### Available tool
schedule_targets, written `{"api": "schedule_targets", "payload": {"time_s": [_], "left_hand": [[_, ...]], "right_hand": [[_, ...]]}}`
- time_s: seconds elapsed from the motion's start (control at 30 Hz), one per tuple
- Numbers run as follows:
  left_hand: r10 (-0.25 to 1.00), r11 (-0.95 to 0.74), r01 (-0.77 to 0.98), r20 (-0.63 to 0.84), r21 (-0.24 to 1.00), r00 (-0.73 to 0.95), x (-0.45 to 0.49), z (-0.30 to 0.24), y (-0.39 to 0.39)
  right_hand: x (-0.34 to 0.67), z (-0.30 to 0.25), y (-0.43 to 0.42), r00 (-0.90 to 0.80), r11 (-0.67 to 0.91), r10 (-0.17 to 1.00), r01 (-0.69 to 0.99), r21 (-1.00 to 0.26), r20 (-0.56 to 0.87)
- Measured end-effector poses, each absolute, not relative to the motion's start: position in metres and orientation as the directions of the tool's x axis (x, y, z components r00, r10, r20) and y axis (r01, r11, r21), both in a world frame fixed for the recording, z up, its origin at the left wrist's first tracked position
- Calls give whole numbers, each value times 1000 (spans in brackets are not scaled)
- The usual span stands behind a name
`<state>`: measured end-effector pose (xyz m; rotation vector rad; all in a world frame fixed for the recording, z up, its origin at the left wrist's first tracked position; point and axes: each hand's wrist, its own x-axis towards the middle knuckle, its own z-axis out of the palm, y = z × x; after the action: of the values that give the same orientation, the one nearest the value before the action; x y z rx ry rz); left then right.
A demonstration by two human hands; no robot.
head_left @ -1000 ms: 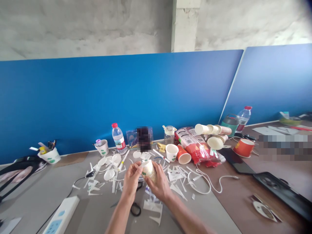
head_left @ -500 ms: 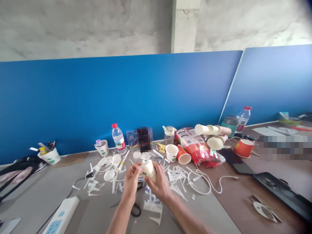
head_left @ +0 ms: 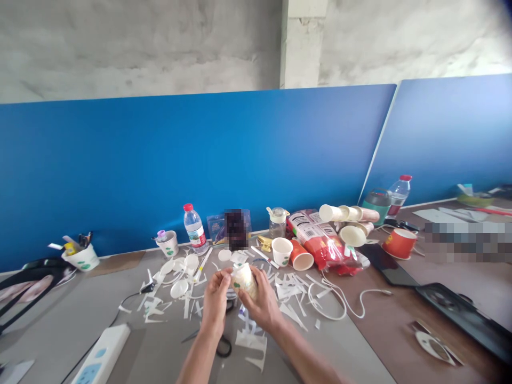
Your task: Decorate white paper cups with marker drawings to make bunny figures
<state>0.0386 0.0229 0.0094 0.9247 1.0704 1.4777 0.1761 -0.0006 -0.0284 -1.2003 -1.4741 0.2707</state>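
Between my hands is a white paper cup (head_left: 244,280) with a green leaf print, tilted above the table. My right hand (head_left: 260,300) wraps around its right side and underside. My left hand (head_left: 218,294) pinches at the cup's left edge with thumb and fingertips; whether a small piece is caught there cannot be made out. Beneath my wrists lie black-handled scissors (head_left: 224,346), partly covered by my left arm. Cut white paper scraps (head_left: 253,340) are strewn below and around the hands.
Behind the hands stand a white paper cup (head_left: 282,252), an orange cup (head_left: 302,256), a glass jar (head_left: 277,224) and a water bottle (head_left: 194,230). A red package (head_left: 320,242) lies right of them. A power strip (head_left: 102,354) sits at front left, a white cable (head_left: 346,306) at right.
Almost nothing differs. Both hands stay around the cup in the same place, and the whole view has shifted very slightly.
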Motion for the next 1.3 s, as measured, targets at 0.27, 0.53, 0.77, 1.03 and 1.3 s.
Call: {"api": "schedule_targets", "payload": {"time_s": [0.27,0.53,0.77,1.03,1.3], "left_hand": [[988,-38,-299,-9,953,-154,39,9,22],[987,-42,-358,-18,933,-162,42,13,21],[973,-53,-446,-54,894,-224,41,22,22],[980,-126,-343,63,931,-188,36,17,22],[988,-43,-299,-4,953,-155,36,23,21]], "right_hand": [[177,-28,-1,179,458,769,516,-724,614],[176,-31,0,206,465,763,484,-742,613],[176,-35,2,239,489,772,367,-791,589],[177,-37,4,236,493,777,348,-797,583],[176,-36,2,236,485,731,482,-730,641]]}}
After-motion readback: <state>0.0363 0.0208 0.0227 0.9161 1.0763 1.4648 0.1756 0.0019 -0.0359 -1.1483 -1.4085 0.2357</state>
